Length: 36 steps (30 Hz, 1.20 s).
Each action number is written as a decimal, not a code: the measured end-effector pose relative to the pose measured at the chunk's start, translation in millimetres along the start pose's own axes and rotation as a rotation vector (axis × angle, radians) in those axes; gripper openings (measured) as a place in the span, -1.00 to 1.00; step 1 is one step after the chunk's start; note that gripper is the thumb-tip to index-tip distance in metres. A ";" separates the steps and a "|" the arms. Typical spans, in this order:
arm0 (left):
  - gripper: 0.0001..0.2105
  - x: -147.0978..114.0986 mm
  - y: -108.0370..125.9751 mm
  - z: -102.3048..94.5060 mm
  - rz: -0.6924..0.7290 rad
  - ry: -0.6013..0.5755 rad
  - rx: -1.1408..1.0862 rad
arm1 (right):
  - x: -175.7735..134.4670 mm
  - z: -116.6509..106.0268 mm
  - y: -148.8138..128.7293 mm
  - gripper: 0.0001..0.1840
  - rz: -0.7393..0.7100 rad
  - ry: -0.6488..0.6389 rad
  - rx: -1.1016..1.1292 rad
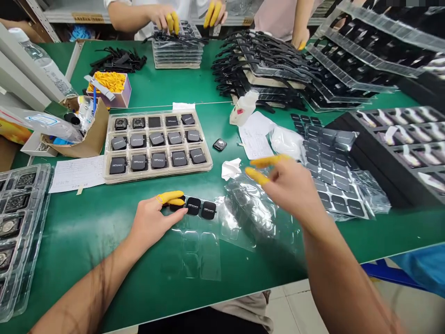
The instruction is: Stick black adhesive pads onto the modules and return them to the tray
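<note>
My left hand (153, 220), with yellow finger cots, pinches the upper left of a clear sticker sheet (205, 250). Black square stickers (208, 210) with white lettering line its top row, one partly under my fingers; below them the film shows only outlines. Raised over the table to the right, my right hand (288, 185) has its yellow-covered fingers apart and nothing visible between them. A watch body (219, 144) lies alone beyond the sheet. Behind my left hand stands a plastic tray (158, 176) of watch bodies, most covered by black squares, while two in the back row show bare.
Crumpled clear film (250, 222) and white paper (231, 169) lie under and beside my right hand. More sticker sheets (327, 162) and a black foam box (368, 153) are at right. Stacked trays (21, 241) stand left, near a cardboard box (90, 132). Co-workers' hands (167, 18) work opposite.
</note>
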<state>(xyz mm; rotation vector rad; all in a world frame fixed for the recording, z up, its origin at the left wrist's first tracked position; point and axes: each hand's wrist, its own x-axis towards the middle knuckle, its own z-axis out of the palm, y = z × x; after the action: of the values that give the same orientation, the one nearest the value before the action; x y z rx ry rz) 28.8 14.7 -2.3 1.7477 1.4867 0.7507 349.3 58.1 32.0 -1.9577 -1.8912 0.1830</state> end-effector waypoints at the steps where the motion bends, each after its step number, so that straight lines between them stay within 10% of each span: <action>1: -0.70 0.1 1.5 -0.6 -0.001 0.006 0.009 | 18.6 6.1 -7.8 -0.62 0.049 0.023 0.050; 9: -0.73 0.8 1.6 -1.6 0.006 0.006 -0.001 | 120.8 54.1 -36.1 -0.79 0.273 -0.219 0.215; 17: -0.75 -0.1 -2.2 0.9 0.050 0.018 -0.015 | 48.3 34.1 -25.6 -0.49 0.231 -0.258 0.798; 22: -0.73 1.3 -3.1 0.9 0.047 0.005 -0.049 | 0.2 37.4 -63.6 -0.57 -0.017 -0.543 1.205; 36: -0.71 3.8 -7.2 1.4 -0.016 -0.028 -0.185 | -18.3 52.4 -84.9 -0.36 0.165 -0.751 1.178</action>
<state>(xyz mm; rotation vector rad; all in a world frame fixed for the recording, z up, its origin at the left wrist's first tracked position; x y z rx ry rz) 26.4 18.9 -9.0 1.5989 1.3656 0.8249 250.0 50.2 13.1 -1.2047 -1.3272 1.7953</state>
